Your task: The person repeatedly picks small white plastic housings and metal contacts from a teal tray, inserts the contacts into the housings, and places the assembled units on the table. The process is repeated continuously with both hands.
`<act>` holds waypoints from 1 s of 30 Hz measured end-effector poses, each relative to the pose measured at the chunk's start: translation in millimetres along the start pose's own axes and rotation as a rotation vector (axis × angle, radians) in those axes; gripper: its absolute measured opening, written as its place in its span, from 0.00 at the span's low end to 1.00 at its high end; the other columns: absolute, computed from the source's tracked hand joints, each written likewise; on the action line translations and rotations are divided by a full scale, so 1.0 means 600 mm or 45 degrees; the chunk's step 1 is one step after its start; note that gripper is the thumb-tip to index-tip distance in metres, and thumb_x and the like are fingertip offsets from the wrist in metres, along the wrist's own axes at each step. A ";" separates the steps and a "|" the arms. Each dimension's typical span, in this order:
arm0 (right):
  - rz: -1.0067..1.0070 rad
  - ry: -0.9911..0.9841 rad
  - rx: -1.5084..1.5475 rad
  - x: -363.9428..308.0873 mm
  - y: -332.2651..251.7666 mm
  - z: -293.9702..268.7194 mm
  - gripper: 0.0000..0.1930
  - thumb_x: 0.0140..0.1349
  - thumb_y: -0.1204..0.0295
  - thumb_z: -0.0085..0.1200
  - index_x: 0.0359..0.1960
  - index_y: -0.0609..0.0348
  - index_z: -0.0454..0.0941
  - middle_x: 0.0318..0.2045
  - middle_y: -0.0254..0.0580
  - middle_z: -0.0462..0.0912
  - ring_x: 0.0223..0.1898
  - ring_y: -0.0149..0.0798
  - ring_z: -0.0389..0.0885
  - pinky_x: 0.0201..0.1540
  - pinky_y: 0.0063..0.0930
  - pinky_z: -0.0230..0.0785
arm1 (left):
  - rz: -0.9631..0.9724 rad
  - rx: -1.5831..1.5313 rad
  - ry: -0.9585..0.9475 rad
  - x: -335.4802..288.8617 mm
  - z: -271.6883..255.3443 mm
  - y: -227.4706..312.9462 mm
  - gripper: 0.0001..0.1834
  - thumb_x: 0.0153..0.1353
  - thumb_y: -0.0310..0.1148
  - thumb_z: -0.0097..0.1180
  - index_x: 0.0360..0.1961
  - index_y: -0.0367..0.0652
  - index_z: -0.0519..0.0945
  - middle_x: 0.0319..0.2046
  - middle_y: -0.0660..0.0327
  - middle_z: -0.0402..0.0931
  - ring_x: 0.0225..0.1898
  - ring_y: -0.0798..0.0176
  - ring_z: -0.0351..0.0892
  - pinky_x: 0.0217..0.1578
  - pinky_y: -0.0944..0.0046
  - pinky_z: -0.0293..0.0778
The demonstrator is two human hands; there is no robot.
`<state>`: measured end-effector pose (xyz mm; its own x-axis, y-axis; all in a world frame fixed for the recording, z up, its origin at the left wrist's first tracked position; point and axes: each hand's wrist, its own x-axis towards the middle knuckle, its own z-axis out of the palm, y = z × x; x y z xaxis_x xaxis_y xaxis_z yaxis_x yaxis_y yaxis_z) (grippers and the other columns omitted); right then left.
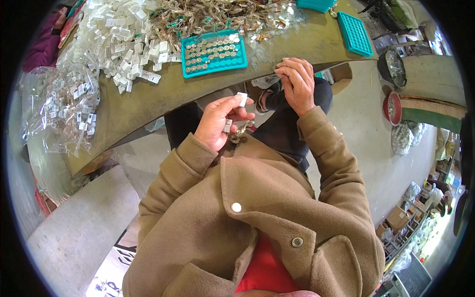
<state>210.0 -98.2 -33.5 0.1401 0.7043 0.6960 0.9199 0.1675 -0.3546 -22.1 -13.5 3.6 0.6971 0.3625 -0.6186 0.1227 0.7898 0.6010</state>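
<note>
In my left hand (215,123), closed, a small white plastic case (242,99) is pinched between thumb and forefinger. A second white piece (227,125) sits lower against the curled fingers. Below them hang thin, shiny strips (239,133), whose kind I cannot make out. Over the table's front edge, my right hand (298,88) has its fingers bent together; whatever the fingertips hold, if anything, is hidden. Ahead of both hands lies a teal tray (232,64) with rows of round silvery button cells, its front row partly unfilled.
White plastic pieces (131,62) are heaped at the left on the table (133,101), beside tangled brownish strips (198,17). A clear bag (59,114) of similar pieces lies at the left edge. Another teal tray (355,34) sits far right. Someone's purple sleeve (42,44) shows at upper left.
</note>
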 end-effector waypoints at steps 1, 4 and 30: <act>0.022 0.026 0.024 0.003 -0.002 -0.001 0.07 0.52 0.81 0.59 0.33 0.58 0.78 0.37 0.38 0.83 0.45 0.44 0.80 0.48 0.38 0.70 | -0.003 0.008 0.002 0.000 0.001 0.000 0.20 0.70 0.43 0.49 0.49 0.35 0.77 0.24 0.67 0.75 0.33 0.70 0.82 0.21 0.76 0.70; 0.200 0.133 0.247 0.017 -0.018 0.000 0.04 0.59 0.82 0.55 0.35 0.61 0.75 0.36 0.41 0.83 0.39 0.41 0.82 0.43 0.33 0.73 | -0.042 -0.128 -0.075 -0.003 0.003 0.000 0.22 0.71 0.45 0.48 0.51 0.36 0.77 0.26 0.68 0.76 0.31 0.71 0.81 0.20 0.77 0.68; 0.377 -0.308 0.632 0.077 -0.169 -0.002 0.02 0.60 0.82 0.54 0.33 0.64 0.76 0.36 0.43 0.82 0.35 0.36 0.81 0.39 0.24 0.72 | 0.169 -0.493 -0.233 -0.028 0.001 0.025 0.13 0.71 0.41 0.51 0.42 0.41 0.76 0.32 0.68 0.75 0.24 0.79 0.67 0.21 0.79 0.62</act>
<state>123.9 -83.6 35.1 0.2227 0.8962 0.3837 0.5668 0.2012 -0.7989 -31.5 -8.2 23.1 0.8067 0.4074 -0.4281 -0.2256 0.8818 0.4141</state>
